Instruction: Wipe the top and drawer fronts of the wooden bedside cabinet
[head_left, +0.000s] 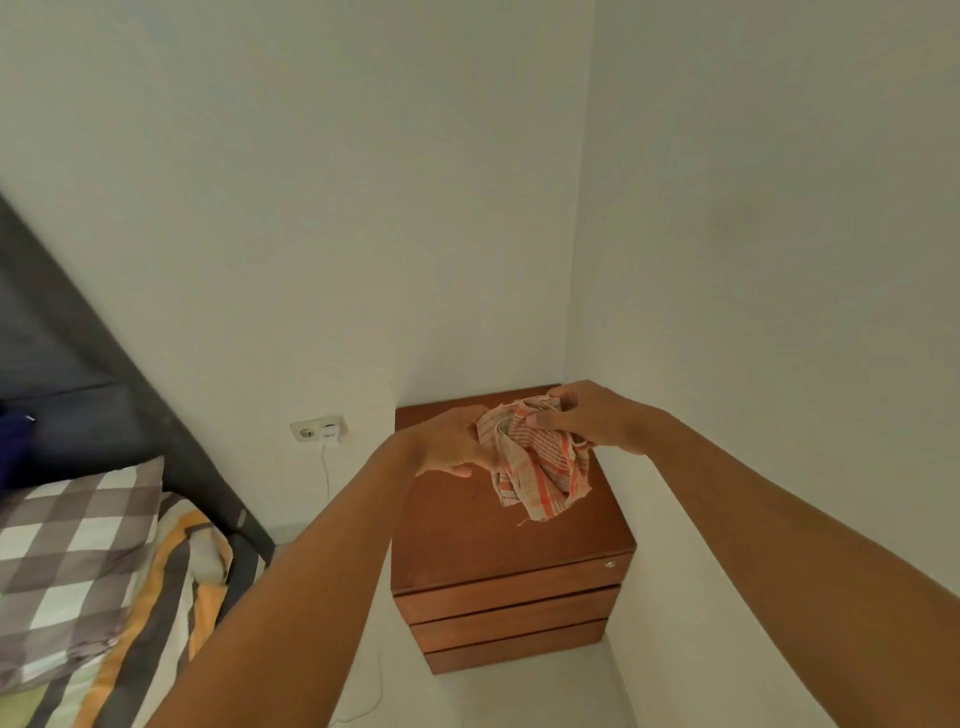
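Both of your hands hold a bunched orange-and-white striped cloth (540, 467) in the air over the wooden bedside cabinet (467, 535). Your left hand (454, 441) grips its edge at 9 o'clock with fingers curled into the folds. Your right hand (587, 415) pinches the top of the bundle at 1 o'clock between thumb and fingers. Most of the fabric hangs loose toward 6 o'clock, frayed at the hem, and this angle does not show whether its tail touches the cabinet top. The cabinet stands at 6 o'clock in the view, tucked into the corner of two white walls (311, 208), its three drawer fronts (509, 597) facing you. The cloth looks light, thin and limp, so it will likely wad up or slip under your palm unless folded into a flat pad; take it by a gathered middle rather than a corner. The cabinet looks stiff, smooth and heavy enough not to shift under a wipe. A wall socket (317, 430) with a white cable (327, 478) sits at 9 o'clock of the cabinet, and a checked pillow (78, 540) lies at 8 o'clock.
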